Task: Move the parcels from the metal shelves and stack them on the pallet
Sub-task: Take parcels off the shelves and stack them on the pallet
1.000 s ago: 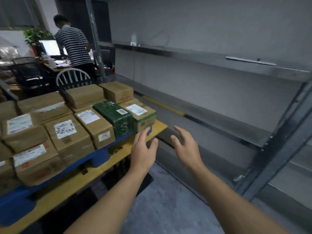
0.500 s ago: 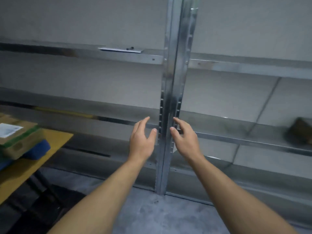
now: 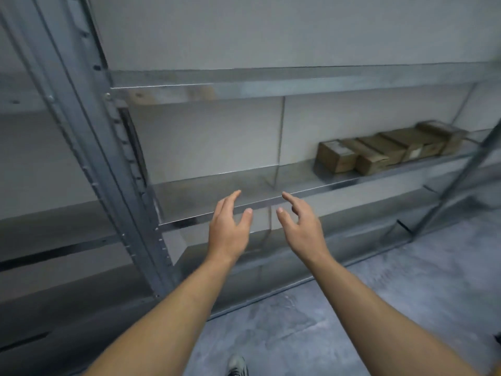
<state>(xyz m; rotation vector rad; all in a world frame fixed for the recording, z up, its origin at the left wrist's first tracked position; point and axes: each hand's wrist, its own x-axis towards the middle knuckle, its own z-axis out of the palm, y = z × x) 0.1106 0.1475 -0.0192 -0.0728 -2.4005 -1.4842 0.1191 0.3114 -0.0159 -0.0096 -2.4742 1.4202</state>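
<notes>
Brown cardboard parcels (image 3: 379, 153) sit in a row on the grey metal shelf (image 3: 203, 199), well right of the right hand (image 3: 303, 226). It and the left hand (image 3: 229, 229) hang released, empty; I'd sidestep, then clasp the nearest parcel's ends. The steel upright (image 3: 92, 131), earlier between the hands, now stands left.

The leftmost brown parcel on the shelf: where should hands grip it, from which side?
Grip the leftmost parcel by its left and right faces, from the shelf front. Its left is free; the next parcel crowds its right, so probably pull it forward first.
</notes>
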